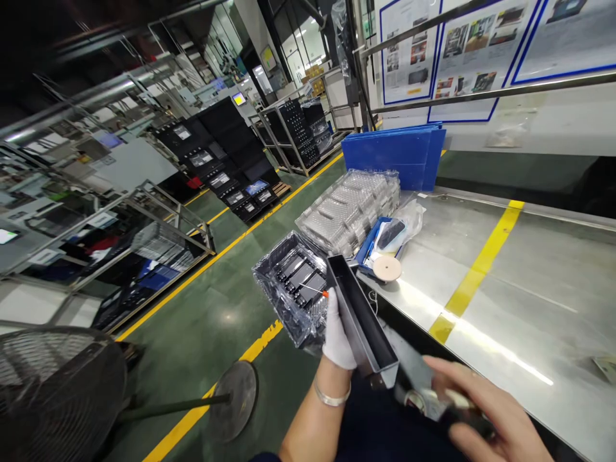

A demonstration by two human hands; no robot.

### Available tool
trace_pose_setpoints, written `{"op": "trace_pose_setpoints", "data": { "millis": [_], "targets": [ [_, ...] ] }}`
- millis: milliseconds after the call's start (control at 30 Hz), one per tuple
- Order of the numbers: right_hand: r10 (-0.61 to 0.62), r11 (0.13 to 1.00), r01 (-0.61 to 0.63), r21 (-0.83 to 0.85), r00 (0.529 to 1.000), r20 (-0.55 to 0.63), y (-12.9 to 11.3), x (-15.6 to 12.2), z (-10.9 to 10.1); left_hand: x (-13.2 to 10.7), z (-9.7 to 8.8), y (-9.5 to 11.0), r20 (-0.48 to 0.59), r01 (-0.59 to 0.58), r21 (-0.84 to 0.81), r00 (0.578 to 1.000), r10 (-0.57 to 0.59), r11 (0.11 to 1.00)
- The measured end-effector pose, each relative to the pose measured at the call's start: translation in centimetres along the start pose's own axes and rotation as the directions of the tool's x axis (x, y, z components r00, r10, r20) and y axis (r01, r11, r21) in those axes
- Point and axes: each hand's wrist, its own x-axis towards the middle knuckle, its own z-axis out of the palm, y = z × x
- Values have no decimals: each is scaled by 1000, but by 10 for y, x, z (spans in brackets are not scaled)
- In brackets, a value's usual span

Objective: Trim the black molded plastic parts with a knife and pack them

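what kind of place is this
Most likely an electronics factory floor: stacks of clear plastic blister trays on a steel workbench, a green floor with yellow safety lines, and black tray racks behind.

Glove [339, 337] white cloth, matt; channel [359, 314] brushed metal; blister trays [346, 215] clear glossy plastic; worktable [539, 333] polished steel.

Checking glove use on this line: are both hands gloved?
No, only the left hand wears a white glove; the right hand is bare.

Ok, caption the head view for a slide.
White-gloved left hand grips a dark metal channel beside a steel workbench, bare right hand holding a dark part, in a factory aisle.
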Motion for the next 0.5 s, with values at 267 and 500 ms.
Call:
{"op": "trace_pose_setpoints", "data": {
  "millis": [267, 500],
  "targets": [
    [33, 999, -31, 33, 997, -63, -21, 3, 8, -10, 13, 14, -110, -303, 97, 943, 313, 948],
    [285, 958, -284, 29, 941, -181, 23, -7, 12, -17, -4, 2, 59, -110, -27, 992, 111, 994]
  ]
}}
